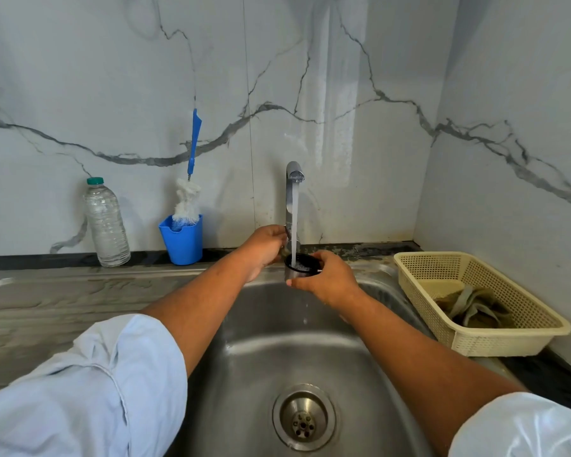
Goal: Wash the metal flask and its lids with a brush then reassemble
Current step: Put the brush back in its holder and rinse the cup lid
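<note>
The flask lid (pixel 302 267), a metal cup-shaped cap with a dark inner rim, is held mouth-up under the running tap (pixel 293 192), over the back edge of the steel sink (pixel 277 351). It is grasped by the right hand (pixel 330 282), whose fingers are wrapped around its right side and rim. The left hand (pixel 266 247) is placed at the base of the tap, apparently on the lever; whether it is closed on the lever cannot be told. The flask body is not in view.

The step in hand is judged to be the rinsing of the lid. For a good result:

- The lid is kept centred under the stream, so that the water falls inside and not onto the rim, where splashing is caused.
- The flow is moderated with the lever; a full stream in a shallow cup is likely to spray outward.
- The lid is tilted and turned slowly, so that the inner wall and any thread are flushed all round.
- The grip is kept firm, since wet metal is likely to slip.

The bottle brush (pixel 188 206) stands bristles-down in the blue cup (pixel 182 242) on the counter, left of the tap, beside a clear plastic bottle (pixel 106 225). It is within reach of the left hand when scrubbing is required.
</note>
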A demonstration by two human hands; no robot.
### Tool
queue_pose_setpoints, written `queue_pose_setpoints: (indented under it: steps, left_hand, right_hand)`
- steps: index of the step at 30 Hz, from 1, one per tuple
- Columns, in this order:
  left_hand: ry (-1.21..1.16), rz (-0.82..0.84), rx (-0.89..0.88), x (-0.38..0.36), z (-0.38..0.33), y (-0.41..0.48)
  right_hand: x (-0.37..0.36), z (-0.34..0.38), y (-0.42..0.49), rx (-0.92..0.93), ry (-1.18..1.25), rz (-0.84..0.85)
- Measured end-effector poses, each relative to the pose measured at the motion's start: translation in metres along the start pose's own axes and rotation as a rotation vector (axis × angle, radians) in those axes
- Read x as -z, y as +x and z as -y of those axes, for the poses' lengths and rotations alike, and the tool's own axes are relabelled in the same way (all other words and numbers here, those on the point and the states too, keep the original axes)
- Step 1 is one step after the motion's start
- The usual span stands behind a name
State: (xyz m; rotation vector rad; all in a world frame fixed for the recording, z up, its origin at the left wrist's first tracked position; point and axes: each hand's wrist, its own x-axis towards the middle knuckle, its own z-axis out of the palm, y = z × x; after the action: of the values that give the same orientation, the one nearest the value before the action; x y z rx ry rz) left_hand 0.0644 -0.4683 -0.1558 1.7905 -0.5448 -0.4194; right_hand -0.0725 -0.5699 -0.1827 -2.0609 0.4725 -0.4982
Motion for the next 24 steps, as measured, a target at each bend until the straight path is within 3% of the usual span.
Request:
queue_pose_setpoints:
  steps: [3, 13, 20, 24]
  left_hand:
    - [-0.005, -0.038, -0.034, -0.001, 0.0, -0.001]
    - [0.239, 0.122, -0.09, 0.001, -0.003, -0.006]
    - [0.401, 0.042, -0.09, -0.002, 0.007, -0.033]
    - [0.416, 0.077, -0.07, 0.001, 0.008, -0.065]
  right_hand:
    - [0.001, -0.002, 0.002, 0.036, -0.088, 0.022]
    - [0.013, 0.001, -0.003, 0.143, -0.229, 0.14]
    - [0.023, 0.006, -0.015, 0.141, -0.331, 0.187]
    - [0.032, 0.014, -0.027, 0.165, -0.312, 0.219]
